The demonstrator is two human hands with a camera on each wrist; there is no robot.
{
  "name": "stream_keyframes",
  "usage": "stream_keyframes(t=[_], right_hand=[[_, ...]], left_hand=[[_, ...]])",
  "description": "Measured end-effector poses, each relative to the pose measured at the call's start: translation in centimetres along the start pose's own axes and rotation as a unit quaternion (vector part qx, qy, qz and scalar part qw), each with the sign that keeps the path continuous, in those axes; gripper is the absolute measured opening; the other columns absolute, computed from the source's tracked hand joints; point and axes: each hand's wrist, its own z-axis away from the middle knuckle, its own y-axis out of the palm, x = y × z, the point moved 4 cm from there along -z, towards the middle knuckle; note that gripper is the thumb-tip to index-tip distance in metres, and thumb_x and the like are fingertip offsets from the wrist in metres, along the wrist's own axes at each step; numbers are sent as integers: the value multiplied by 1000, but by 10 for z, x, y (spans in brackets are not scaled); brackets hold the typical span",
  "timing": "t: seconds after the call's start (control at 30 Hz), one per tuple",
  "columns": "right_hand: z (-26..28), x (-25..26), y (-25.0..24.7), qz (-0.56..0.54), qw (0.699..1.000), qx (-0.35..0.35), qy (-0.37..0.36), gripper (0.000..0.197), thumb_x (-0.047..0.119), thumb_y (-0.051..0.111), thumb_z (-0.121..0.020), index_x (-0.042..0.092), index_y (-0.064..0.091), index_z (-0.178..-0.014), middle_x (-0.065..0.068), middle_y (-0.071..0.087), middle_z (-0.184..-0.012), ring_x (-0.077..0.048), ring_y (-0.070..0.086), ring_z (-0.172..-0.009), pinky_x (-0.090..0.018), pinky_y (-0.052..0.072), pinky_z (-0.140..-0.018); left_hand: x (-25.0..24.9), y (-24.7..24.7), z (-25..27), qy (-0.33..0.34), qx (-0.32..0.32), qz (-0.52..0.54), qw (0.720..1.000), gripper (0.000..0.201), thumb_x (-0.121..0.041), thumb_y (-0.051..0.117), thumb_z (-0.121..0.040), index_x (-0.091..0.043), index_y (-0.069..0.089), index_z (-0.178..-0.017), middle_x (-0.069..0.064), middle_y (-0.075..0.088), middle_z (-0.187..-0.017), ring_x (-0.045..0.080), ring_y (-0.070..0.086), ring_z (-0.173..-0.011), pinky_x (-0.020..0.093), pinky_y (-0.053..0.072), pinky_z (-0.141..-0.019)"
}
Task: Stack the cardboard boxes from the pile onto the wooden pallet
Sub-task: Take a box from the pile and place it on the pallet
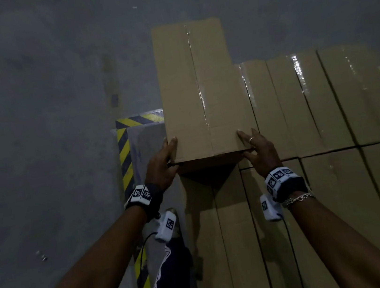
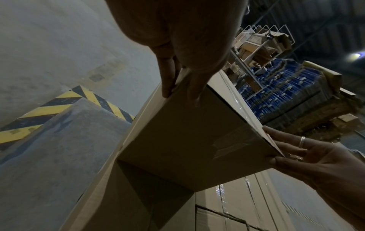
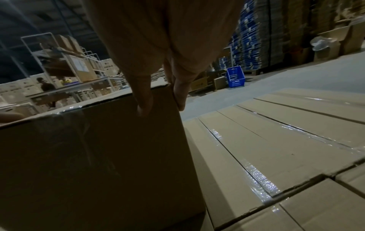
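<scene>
A long brown cardboard box (image 1: 200,88) sealed with clear tape is held above the stacked layer, its near end casting a shadow on the boxes below. My left hand (image 1: 169,152) grips its near left corner, thumb on one face and fingers along the side (image 2: 168,84). At the near right corner my right hand (image 1: 249,144), which wears a ring, clasps the box with fingers over the top edge (image 3: 144,100). Taped cardboard boxes (image 1: 326,103) lie side by side in a flat layer below and to the right. The wooden pallet is hidden beneath them.
Yellow-black hazard tape (image 1: 125,158) marks the grey concrete floor just left of the stack. My leg and shoe (image 1: 171,270) stand against the stack's left edge. Far off are a blue crate (image 3: 235,77), a metal rack with cartons (image 3: 65,62) and tall stacks of blue goods (image 2: 276,93).
</scene>
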Motion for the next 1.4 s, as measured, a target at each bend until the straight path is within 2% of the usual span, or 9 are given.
stream_keyframes(t=[0.23, 0.43, 0.57, 0.73, 0.83, 0.97, 1.13, 1.27, 1.4], right_hand=[[-6, 2, -3, 14, 999, -34, -5, 68, -9, 62, -90, 25, 50, -147, -17, 32, -161, -33, 33, -148, -40, 31, -119], [-7, -1, -1, 1, 999, -34, -10, 67, -9, 63, -89, 26, 52, -146, -14, 31, -162, -32, 33, -148, -40, 33, -119], [-15, 2, -2, 2, 999, -24, -32, 63, -10, 59, -91, 23, 53, -145, -19, 32, -160, -35, 35, -146, -35, 31, -117], [-15, 1, 0, -6, 999, -29, -20, 62, -10, 58, -91, 23, 55, -144, -20, 34, -159, -36, 38, -145, -31, 31, -114], [-15, 2, -3, -15, 999, -25, -19, 63, -11, 59, -89, 22, 56, -143, -20, 35, -158, -36, 41, -143, -36, 36, -116], [-15, 1, -9, -23, 1000, -15, -10, 62, -10, 60, -90, 22, 56, -143, -21, 35, -158, -36, 41, -143, -36, 36, -115], [-13, 5, -10, -24, 1000, -7, -10, 62, -11, 58, -90, 21, 55, -143, -19, 35, -158, -36, 39, -144, -30, 34, -113], [-12, 7, -10, -22, 1000, -7, -2, 61, -10, 60, -90, 21, 56, -143, -18, 36, -159, -36, 40, -143, -30, 34, -112], [-7, 9, -8, -17, 1000, -6, 3, 59, -8, 62, -91, 20, 56, -143, -19, 34, -159, -36, 39, -144, -28, 31, -111]], left_hand=[[-11, 3, -5, -21, -17, -30, 999, 87, 9, 72, -80, -13, 34, -155, 19, 31, -159, 39, 53, -129, 19, 42, -92], [-18, 5, -1, -23, -36, -53, 998, 79, 8, 68, -84, -11, 35, -154, 22, 31, -159, 43, 53, -127, 45, 49, -96], [-15, 4, -11, -24, -45, -46, 998, 82, 14, 62, -81, -12, 36, -154, 22, 33, -158, 45, 60, -116, 38, 51, -78], [-12, 7, -13, -38, -47, -48, 997, 84, 10, 68, -81, -14, 36, -154, 20, 32, -159, 41, 54, -128, 39, 52, -92], [-10, 9, -12, -57, -50, -33, 997, 83, 2, 74, -82, -16, 38, -154, 19, 34, -158, 37, 51, -133, 40, 50, -99], [-10, 10, -13, -57, -46, -28, 997, 80, -6, 76, -85, -18, 39, -154, 19, 35, -158, 35, 54, -131, 38, 51, -98], [-5, 13, -8, -47, -38, -27, 998, 78, -9, 74, -87, -19, 38, -155, 17, 32, -160, 37, 48, -136, 48, 55, -96], [-3, 11, -6, -43, -41, -17, 998, 75, -10, 74, -88, -19, 40, -154, 15, 34, -159, 32, 45, -139, 45, 55, -96], [-7, 11, -4, -43, -45, -37, 997, 74, -13, 75, -88, -22, 42, -153, 16, 43, -154, 31, 56, -128, 31, 51, -89]])
